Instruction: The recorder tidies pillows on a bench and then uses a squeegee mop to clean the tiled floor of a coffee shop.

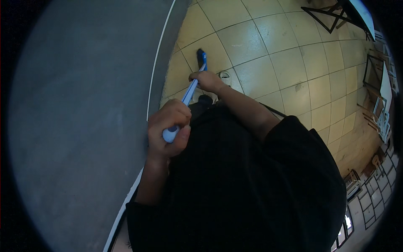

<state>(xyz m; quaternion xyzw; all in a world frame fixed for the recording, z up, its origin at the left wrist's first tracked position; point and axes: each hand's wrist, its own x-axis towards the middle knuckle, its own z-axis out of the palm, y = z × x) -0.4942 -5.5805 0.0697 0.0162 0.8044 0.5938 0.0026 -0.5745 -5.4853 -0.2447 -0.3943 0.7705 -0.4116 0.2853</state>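
Note:
My left hand (170,122) is wrapped around the rounded top end of a broom (189,93) with a pale handle and blue stripes along it. Farther down the handle, my right hand (206,80) grips it with closed fingers. The broom slants away from me, and its blue head with dark bristles reaches the tiled floor (245,40) just beyond my feet. A light-coloured shoe (225,78) of mine shows beside my right forearm; the other foot is mostly hidden behind the handle and my arms.
A grey wall (84,105) with a thin white strip runs close along my left side. At the upper right stands a table with dark crossed legs (331,19). Chairs (382,115) and more furniture line the far right, near a window with dark bars (373,197).

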